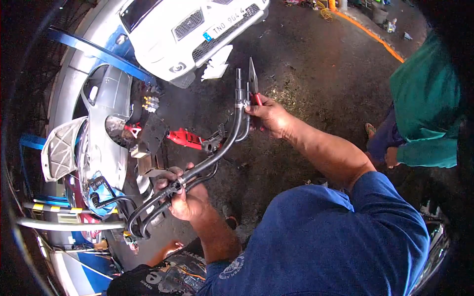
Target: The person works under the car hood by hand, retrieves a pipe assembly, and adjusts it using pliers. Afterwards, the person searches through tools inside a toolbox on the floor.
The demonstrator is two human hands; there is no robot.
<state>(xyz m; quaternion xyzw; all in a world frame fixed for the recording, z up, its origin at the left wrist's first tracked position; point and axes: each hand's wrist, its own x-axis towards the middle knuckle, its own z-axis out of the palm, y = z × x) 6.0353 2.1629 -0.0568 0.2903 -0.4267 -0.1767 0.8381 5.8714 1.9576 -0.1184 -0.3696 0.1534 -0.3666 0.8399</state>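
A long assembly of black coolant-type hoses (pixel 217 152) runs diagonally in front of me, with a metal clamp near its upper end and bends at its lower left. My left hand (pixel 189 200) is closed around its middle, by a clip and a thinner branch hose. At the upper end my right hand (pixel 270 116) grips a red-handled tool (pixel 253 79) with a long tapered metal tip, pointing up; it looks like long-nose pliers. The right thumb is beside the clamp; whether it touches cannot be made out. Parts of the right fingers are hidden.
A white car (pixel 190 37) stands ahead, and a silver car body (pixel 109 98) is on the left. A red floor jack (pixel 185 138) lies beyond the hoses. A person in a green top (pixel 427 93) is at the right. Blue lift arms (pixel 101 53) cross the left.
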